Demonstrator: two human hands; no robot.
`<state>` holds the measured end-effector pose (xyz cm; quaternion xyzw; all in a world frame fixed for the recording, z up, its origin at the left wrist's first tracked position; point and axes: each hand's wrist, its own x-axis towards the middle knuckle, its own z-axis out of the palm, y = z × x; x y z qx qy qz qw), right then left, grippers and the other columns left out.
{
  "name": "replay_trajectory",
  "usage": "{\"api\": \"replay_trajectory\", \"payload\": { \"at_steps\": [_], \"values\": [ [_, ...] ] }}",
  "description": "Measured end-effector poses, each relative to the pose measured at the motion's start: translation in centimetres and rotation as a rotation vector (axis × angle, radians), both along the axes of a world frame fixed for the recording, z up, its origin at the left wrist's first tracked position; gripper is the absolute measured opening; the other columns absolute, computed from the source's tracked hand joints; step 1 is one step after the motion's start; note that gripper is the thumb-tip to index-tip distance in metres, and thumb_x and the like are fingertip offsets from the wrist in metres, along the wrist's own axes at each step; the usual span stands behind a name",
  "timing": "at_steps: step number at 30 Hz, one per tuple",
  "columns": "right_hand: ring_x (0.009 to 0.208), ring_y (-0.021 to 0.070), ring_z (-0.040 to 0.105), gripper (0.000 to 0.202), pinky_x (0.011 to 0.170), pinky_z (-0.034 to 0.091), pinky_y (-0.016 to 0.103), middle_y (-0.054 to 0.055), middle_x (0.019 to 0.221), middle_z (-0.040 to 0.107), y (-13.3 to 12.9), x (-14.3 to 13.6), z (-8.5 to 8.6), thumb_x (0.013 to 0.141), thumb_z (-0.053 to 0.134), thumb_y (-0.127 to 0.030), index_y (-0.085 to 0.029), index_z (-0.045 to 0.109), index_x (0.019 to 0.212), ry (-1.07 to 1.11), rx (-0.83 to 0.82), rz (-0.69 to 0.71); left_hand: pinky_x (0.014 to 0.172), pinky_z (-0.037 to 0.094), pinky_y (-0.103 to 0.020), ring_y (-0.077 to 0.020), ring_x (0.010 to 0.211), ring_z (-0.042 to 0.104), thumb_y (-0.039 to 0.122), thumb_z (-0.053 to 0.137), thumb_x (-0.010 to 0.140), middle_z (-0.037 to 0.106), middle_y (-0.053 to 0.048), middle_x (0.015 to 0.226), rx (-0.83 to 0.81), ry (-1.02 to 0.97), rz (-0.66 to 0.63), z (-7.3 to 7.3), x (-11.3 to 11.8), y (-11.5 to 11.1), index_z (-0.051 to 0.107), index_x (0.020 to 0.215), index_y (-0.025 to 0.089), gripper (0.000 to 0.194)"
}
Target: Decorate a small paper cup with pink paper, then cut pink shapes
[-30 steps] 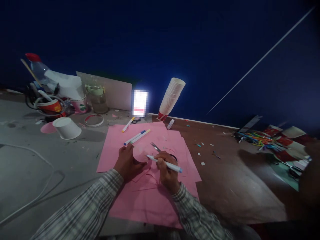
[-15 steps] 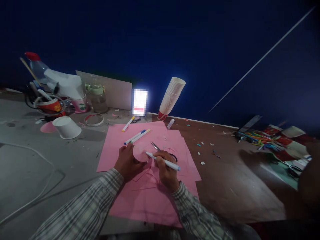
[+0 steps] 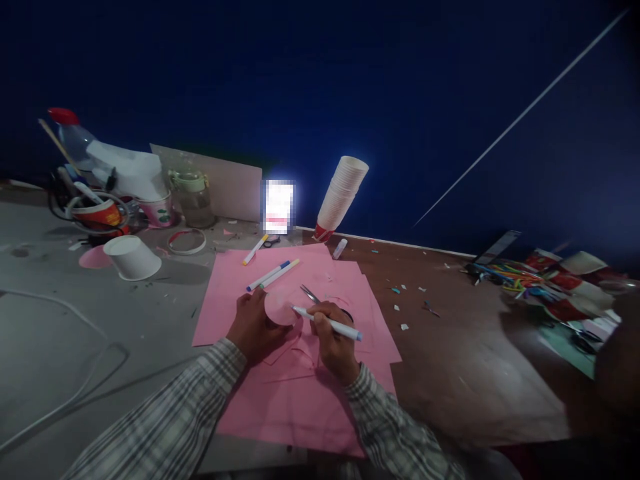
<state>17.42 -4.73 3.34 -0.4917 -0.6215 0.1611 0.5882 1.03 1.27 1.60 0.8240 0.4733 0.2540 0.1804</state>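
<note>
My left hand (image 3: 254, 328) has its fingers and thumb curled round the edge of a round pink paper disc (image 3: 279, 308). Between the fingers of my right hand (image 3: 336, 341) is a white marker (image 3: 336, 327) with a pale blue end, its tip at the disc's right edge. Whether the tip touches the paper I cannot tell. Both hands are over pink paper sheets (image 3: 300, 427). Scissors (image 3: 309, 293) lie behind my right hand, partly hidden by it. Two more markers (image 3: 273, 275) rest on the sheets beyond the disc.
Farther back are a yellow-capped marker (image 3: 255, 249), a leaning stack of paper cups (image 3: 343, 193) and a glue stick (image 3: 341, 249). An upturned white cup (image 3: 133, 257), a tape roll (image 3: 187, 241) and a jar (image 3: 194, 200) stand left. Pipe cleaners (image 3: 510, 277) and paper scraps lie right.
The view has shifted very slightly. Both hands keep their holds, and the marker tip stays at the disc's edge.
</note>
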Motion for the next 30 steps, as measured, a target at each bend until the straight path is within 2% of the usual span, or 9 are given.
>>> {"api": "replay_trajectory", "payload": {
  "at_steps": [7, 12, 17, 30],
  "values": [
    [0.064, 0.017, 0.062, 0.023, 0.059, 0.05, 0.031, 0.002, 0.069, 0.064, -0.04, -0.04, -0.03, 0.095, 0.048, -0.03, -0.02, 0.068, 0.087, -0.018, -0.01, 0.023, 0.092, 0.038, -0.044, -0.0265, 0.097, 0.057, 0.036, 0.065, 0.075, 0.063, -0.005, 0.093, -0.007, -0.016, 0.001, 0.03, 0.02, -0.02, 0.067, 0.093, 0.024, 0.021],
    [0.064, 0.0169, 0.062, 0.025, 0.058, 0.051, 0.03, 0.003, 0.07, 0.064, -0.01, 0.04, 0.02, 0.095, 0.048, -0.031, -0.02, 0.067, 0.084, -0.005, -0.012, 0.018, 0.091, 0.038, -0.044, -0.0268, 0.096, 0.057, 0.038, 0.068, 0.074, 0.063, -0.005, 0.091, -0.012, 0.005, 0.0, 0.05, 0.1, 0.01, 0.068, 0.087, 0.024, 0.019],
    [0.064, 0.017, 0.062, 0.023, 0.058, 0.051, 0.031, 0.002, 0.07, 0.065, 0.06, 0.11, -0.22, 0.095, 0.049, -0.031, -0.02, 0.068, 0.089, -0.012, -0.016, 0.022, 0.092, 0.038, -0.044, -0.0265, 0.095, 0.058, 0.035, 0.067, 0.074, 0.062, -0.005, 0.092, -0.006, -0.02, 0.002, 0.0, 0.07, -0.01, 0.067, 0.093, 0.024, 0.022],
    [0.063, 0.0167, 0.062, 0.021, 0.061, 0.051, 0.031, 0.001, 0.069, 0.063, 0.1, 0.14, -0.22, 0.095, 0.05, -0.029, -0.02, 0.067, 0.086, 0.012, -0.007, 0.007, 0.092, 0.038, -0.045, -0.0274, 0.096, 0.057, 0.037, 0.066, 0.076, 0.062, -0.005, 0.09, -0.012, -0.009, -0.003, 0.02, 0.07, -0.04, 0.067, 0.089, 0.024, 0.019]
  ]
}}
